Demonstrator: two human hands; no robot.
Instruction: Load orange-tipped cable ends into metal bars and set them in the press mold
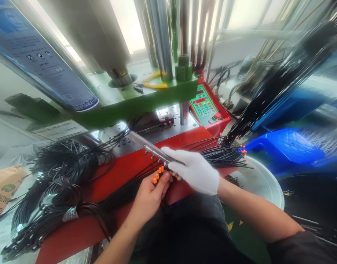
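Note:
My right hand point(197, 170), in a white glove, is closed around one end of a long metal bar point(154, 149) with small pegs along its edge. The bar slants up and left toward the machine's perforated plate. Just below the bar, my bare left hand point(154, 190) is pinched, with several small orange tips point(158, 175) showing above its fingers. What those tips are fixed to is hidden by the fingers. Behind both hands, black cables point(121, 194) lie across the red surface point(102, 183).
A green press point(129, 106) holds yellow-handled pliers point(154, 86) on top. Beside it is a red control box point(209, 106). Bundled black cables point(63, 176) lie at the left, with a spray can point(47, 58) above. A round white container point(264, 179) and blue bin point(289, 146) are right.

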